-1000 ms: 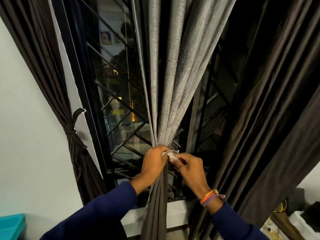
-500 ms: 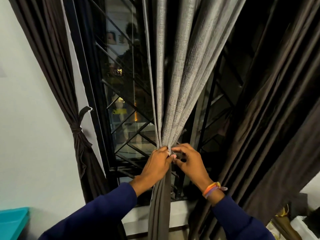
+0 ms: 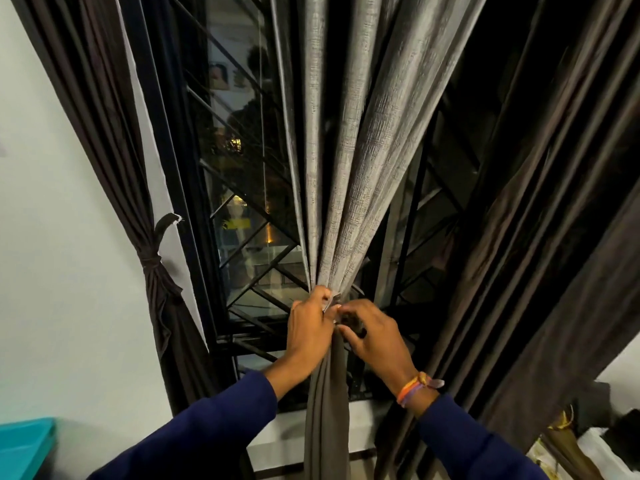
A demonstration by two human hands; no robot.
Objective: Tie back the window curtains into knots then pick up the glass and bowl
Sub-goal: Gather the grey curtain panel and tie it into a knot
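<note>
While gathered into a vertical bunch, grey curtain [image 3: 332, 188] pinched at its waist by left hand [image 3: 309, 332]. Right hand [image 3: 375, 336] just beside, fingers curled onto pale tie [image 3: 328, 304].

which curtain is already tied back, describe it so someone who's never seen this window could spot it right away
Start at the dark-framed window with its diagonal grille. Go to its left edge, against the white wall: the dark brown curtain hanging there is cinched by a knotted band. Unlike the grey centre curtain, no hand holds it.
</note>
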